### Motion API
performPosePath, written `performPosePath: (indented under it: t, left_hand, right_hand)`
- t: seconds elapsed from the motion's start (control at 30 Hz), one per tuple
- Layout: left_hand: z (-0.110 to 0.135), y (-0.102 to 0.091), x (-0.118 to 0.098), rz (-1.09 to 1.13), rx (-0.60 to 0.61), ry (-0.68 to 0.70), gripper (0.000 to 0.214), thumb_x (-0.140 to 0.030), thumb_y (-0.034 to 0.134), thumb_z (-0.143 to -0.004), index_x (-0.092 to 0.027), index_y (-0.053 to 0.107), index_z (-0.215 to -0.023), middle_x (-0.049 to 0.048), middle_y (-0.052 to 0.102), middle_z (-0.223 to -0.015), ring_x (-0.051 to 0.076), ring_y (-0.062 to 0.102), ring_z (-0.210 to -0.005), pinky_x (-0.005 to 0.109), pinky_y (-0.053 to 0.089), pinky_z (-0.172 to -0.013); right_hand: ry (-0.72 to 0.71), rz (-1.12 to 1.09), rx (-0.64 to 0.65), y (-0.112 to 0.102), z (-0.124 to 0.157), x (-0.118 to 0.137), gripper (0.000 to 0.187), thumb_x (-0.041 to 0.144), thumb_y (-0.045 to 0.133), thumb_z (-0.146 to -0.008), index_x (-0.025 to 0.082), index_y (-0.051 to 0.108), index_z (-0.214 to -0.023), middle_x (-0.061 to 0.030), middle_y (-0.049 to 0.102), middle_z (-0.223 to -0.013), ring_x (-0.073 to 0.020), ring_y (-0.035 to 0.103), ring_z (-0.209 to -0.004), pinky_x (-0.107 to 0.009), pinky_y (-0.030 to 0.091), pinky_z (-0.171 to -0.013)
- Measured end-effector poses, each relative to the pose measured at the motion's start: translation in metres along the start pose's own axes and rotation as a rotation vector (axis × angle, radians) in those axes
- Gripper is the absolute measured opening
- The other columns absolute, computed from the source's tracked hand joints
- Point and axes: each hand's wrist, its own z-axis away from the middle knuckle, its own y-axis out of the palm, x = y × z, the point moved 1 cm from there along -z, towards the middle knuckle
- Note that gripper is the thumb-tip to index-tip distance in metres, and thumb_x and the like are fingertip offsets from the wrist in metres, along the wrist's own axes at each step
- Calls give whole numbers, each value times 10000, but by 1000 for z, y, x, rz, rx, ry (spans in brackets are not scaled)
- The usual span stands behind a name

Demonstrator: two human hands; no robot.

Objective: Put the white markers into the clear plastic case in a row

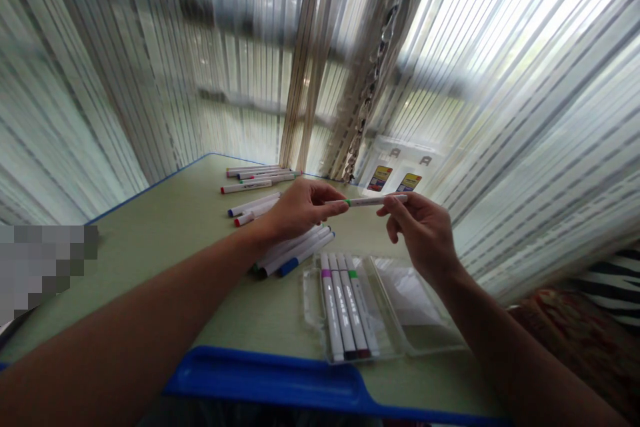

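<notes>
A slim white marker [373, 201] with a green band is held in the air above the tabletop [165, 233], towards its far edge, and is kept nearly level between both hands. Its green-banded end is pinched between the thumb and fingertips of the left hand [306, 208]; its other end is pinched between the thumb and forefinger of the right hand [425, 220], whose remaining fingers are curled loosely.

Beneath the hands, nearer the near edge of the tabletop, an open clear case [387, 330] is laid flat, its lid [410, 300] spread out to the right. Four markers [346, 307] are lined up side by side in the left half; a purple band is seen on the leftmost and a green one on the rightmost.

Loose markers are grouped to the left of the case. One bundle [305, 252] is partly covered by the left wrist, a blue cap being shown at its near side. A pair [255, 205] with blue and red ends is placed farther back, and another group [260, 175] is laid near the far left corner. By the far edge, a clear panel [395, 153] with two printed labels is stood upright. A blue trough [270, 377] is set along the near edge.
</notes>
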Motion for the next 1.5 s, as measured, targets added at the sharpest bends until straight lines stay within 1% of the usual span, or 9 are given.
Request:
performPosePath:
  t: [0.17,0.4,0.47,0.57,0.67,0.9,1.0,1.13,1.5]
  left_hand:
    - [4,10,1,-114,90,46,240,-303,738,-816,-89,752,-922,65,731,-754,112,627,-662,233,480,-633]
    - [6,23,4,-300,155,195,143,-257,734,-819,-127,763,-872,21,722,-713,102,598,-638,231,439,-641]
    - [6,24,6,-318,149,219,130,-252,730,-823,-135,763,-870,18,723,-719,102,592,-636,234,444,-651]
    - [6,24,6,-335,126,216,133,-265,735,-818,-140,762,-857,16,719,-715,108,593,-631,235,448,-641]
    - [6,23,5,-347,104,198,155,-277,742,-809,-139,768,-875,20,715,-715,114,602,-636,235,452,-635]
    - [6,25,4,-350,60,229,196,-315,717,-832,-145,775,-908,37,727,-754,128,620,-670,235,464,-635]
    - [7,26,3,-371,43,235,161,-265,718,-809,-140,765,-900,45,730,-773,138,632,-687,237,472,-638]
    - [7,26,2,-382,63,248,113,-194,676,-806,-132,742,-874,51,728,-805,144,642,-708,241,481,-649]
    - [7,26,-1,-380,66,267,108,-209,686,-795,-129,730,-853,40,707,-762,140,631,-687,242,464,-640]
  right_hand:
    - [-34,-24,-32,1,1,2,279,415,785,-797,151,697,-818,-14,679,-686,-49,469,-371,-198,332,-316]
    - [-127,65,-22,6,10,9,211,373,798,-790,175,759,-850,15,625,-569,-65,453,-372,-223,333,-328]
    - [-159,106,10,6,13,9,172,341,796,-798,189,771,-875,20,620,-581,-66,459,-389,-227,336,-344]
    - [-223,189,67,5,15,8,129,310,787,-812,204,777,-884,-19,685,-778,-70,509,-470,-243,391,-399]
    - [-273,253,131,6,16,11,93,271,779,-820,207,779,-888,-39,684,-905,-78,546,-554,-248,447,-461]
    - [-365,308,245,8,20,19,137,234,789,-807,231,785,-944,-34,661,-926,-90,568,-617,-230,490,-500]
    - [-375,302,278,9,22,19,167,246,780,-817,236,784,-984,-39,659,-959,-74,541,-581,-228,495,-493]
    - [-389,297,303,10,23,19,168,237,771,-823,239,784,-990,-47,665,-984,-62,529,-554,-227,496,-485]
    - [-435,304,323,10,23,22,183,202,790,-804,233,778,-984,-42,670,-981,-59,532,-556,-227,492,-492]
